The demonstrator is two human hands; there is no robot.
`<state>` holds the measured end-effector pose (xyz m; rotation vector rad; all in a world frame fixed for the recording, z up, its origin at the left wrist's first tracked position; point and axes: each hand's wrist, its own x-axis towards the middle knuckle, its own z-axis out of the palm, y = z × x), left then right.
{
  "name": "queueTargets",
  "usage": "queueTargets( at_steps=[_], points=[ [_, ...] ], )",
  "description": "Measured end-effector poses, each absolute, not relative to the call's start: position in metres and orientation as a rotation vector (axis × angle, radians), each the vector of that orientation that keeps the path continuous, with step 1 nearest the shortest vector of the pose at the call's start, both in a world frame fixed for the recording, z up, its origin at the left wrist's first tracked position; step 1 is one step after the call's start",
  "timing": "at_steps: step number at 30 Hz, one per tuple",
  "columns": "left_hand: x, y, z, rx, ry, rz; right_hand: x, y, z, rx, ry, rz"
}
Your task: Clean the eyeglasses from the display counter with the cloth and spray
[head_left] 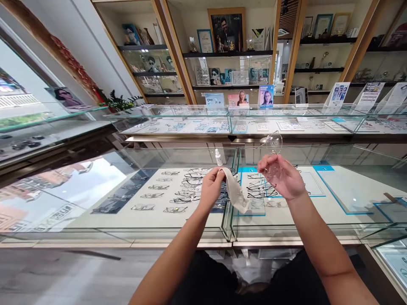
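My left hand (pixel 211 188) pinches a pale grey cleaning cloth (pixel 235 192) that hangs down from its fingers above the glass counter. My right hand (pixel 281 176) is closed on a pair of clear-framed glasses (pixel 274 146), one lens standing up above the fingers. Both hands are raised over the seam between two glass display cases (pixel 233 199). A small white spray bottle (pixel 218 157) stands on the glass just beyond my left hand.
Rows of eyeglass frames (pixel 187 186) lie inside the case under the glass. A second glass counter (pixel 241 123) runs behind, with shelves of pictures and certificates (pixel 227 31) beyond. Small display cards (pixel 266 95) stand on the far counter.
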<state>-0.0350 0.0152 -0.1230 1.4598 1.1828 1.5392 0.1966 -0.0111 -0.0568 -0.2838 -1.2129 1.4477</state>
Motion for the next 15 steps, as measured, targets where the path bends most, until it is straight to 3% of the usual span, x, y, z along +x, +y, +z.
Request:
queueTargets(
  at_steps=[8, 15],
  points=[
    [-0.021, 0.004, -0.063, 1.216, 0.923, 1.567, 0.183, 0.003, -0.050, -0.587, -1.362, 1.119],
    [0.003, 0.021, -0.017, 1.282, 0.738, 1.494, 0.168, 0.026, -0.019, -0.584, -1.327, 0.943]
  ],
)
